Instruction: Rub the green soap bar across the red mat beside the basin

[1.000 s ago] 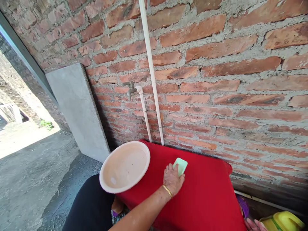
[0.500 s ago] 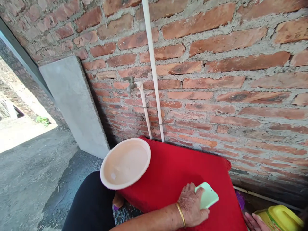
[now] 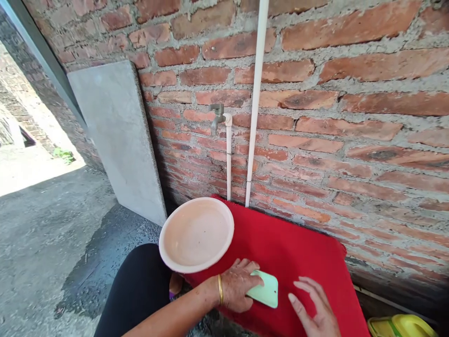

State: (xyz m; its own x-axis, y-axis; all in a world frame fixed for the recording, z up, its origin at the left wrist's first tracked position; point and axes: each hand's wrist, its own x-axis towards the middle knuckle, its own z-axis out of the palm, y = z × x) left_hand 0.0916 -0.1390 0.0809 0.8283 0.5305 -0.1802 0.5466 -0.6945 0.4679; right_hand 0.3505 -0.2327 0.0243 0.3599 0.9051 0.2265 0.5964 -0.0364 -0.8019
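My left hand (image 3: pixel 240 286), with a gold bangle on its wrist, grips a pale green flat piece (image 3: pixel 268 291) from the left. This piece has rounded corners and a small hole near one corner; its kind and its underside cannot be made out. It is at the red cloth (image 3: pixel 287 234) that covers a low surface. Just right of the green piece, my right hand (image 3: pixel 312 304) is open, thumb and fingers apart with nothing between them. A pale pink basin (image 3: pixel 196 238) stands at the left end of the cloth, close behind my left hand.
Above the basin a grey tap (image 3: pixel 217 117) sticks out from the brick wall (image 3: pixel 351 126), beside a white pipe (image 3: pixel 257 93). A grey slab (image 3: pixel 115 135) leans on the wall at left. A yellow container (image 3: pixel 403 326) is at the lower right.
My left hand has moved left with the green piece, nearer the basin. My right hand has come from beside the yellow container to over the red cloth. The view has shifted a little.
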